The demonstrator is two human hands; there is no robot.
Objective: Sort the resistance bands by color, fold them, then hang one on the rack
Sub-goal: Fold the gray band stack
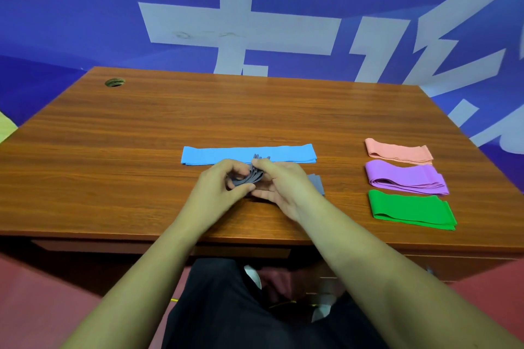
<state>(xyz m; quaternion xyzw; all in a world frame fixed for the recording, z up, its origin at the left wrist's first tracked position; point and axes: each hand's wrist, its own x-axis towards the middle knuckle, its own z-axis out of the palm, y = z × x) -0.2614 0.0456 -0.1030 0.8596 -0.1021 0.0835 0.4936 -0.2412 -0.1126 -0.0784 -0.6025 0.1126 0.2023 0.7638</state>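
Observation:
Near the middle of the wooden table, my left hand and my right hand together hold a grey resistance band, its looped layers bunched between the fingers. One flat end of that band pokes out to the right of my right wrist. Just behind my hands a long blue band lies flat and stretched out. Folded at the right side are a pink band, a purple band and a green band, lined up front to back.
A round cable hole sits at the table's far left corner. A blue banner with white characters hangs behind the table. The table's front edge runs just below my forearms. No rack is in view.

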